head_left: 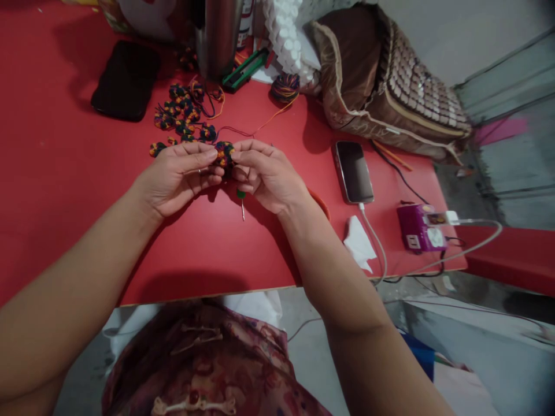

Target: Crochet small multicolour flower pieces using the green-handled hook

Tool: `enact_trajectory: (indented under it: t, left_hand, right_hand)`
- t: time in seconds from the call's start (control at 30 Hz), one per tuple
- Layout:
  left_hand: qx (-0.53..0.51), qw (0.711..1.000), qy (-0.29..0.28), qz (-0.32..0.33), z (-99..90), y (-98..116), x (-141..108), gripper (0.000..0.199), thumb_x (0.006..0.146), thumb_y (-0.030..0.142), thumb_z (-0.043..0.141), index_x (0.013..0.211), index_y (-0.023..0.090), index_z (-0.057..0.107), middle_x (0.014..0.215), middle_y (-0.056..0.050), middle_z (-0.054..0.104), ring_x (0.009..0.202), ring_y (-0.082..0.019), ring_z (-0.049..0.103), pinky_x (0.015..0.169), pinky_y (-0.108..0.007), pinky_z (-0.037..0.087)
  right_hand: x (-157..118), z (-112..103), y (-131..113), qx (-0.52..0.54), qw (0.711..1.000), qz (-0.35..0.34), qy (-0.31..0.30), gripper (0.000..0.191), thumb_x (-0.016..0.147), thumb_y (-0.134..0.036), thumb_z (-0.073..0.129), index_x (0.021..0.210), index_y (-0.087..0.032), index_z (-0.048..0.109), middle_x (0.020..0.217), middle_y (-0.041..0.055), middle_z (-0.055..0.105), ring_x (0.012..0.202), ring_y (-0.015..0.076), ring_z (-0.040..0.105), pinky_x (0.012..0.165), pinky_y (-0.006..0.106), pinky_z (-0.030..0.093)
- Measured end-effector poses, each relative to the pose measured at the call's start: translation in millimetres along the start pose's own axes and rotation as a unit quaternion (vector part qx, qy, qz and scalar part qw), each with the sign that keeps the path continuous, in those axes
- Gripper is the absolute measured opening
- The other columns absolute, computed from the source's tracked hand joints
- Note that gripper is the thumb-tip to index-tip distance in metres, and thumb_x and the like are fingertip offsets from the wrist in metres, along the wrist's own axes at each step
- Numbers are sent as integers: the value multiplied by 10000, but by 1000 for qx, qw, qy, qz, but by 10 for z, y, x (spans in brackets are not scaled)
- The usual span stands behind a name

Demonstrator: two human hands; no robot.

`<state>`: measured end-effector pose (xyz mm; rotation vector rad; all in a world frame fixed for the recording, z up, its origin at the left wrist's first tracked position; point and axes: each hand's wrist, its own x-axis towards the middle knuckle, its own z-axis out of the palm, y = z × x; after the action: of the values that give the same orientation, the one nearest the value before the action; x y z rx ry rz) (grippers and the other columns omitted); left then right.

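Note:
Between both hands, a small multicoloured crochet piece in dark, orange and red yarn is pinched above the red table. My left hand grips its left edge between thumb and fingers. On the opposite edge, my right hand pinches it too. Below the right fingers juts a crochet hook with a green handle; most of its handle is hidden. Several similar crochet pieces lie in a heap just beyond. A strand of yarn runs across to a multicoloured yarn ball.
A black tray-like object lies far left, near a steel flask and a green cutter-like tool. Rightward are a phone on a cable, white tissue, a purple power adapter and a brown bag. The table edge runs close to my body.

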<state>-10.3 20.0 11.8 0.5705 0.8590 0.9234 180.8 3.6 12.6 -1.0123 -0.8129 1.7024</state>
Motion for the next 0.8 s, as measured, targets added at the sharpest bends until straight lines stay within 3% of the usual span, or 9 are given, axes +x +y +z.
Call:
enact_trajectory:
  t: [0.27, 0.6, 0.8]
  left_hand:
    - [-19, 999, -31, -24, -89, 3, 36, 299, 1034, 11, 807, 778, 166, 816, 755, -39, 799, 683, -120, 783, 671, -165, 674]
    - [5, 993, -100, -56, -152, 2, 18, 82, 919, 59, 904, 899, 126, 861, 840, -72, 814, 710, -148, 774, 710, -223, 682]
    - [22, 991, -116, -61, -189, 22, 17, 126, 916, 246, 979, 951, 166, 887, 893, -90, 844, 756, -210, 790, 711, -309, 718]
  right_hand:
    - [15, -33, 9, 23, 999, 19, -19, 288, 802, -186, 994, 966, -175, 758, 670, -79, 679, 563, 53, 505, 489, 164, 420]
    - [20, -49, 45, 19, 998, -4, -51, 167, 883, -170, 869, 1010, -178, 761, 686, -88, 594, 556, 54, 414, 524, 188, 397]
    - [-2, -15, -9, 16, 999, 7, -48, 137, 864, -161, 843, 969, -170, 755, 626, -98, 574, 531, 48, 376, 500, 179, 385]
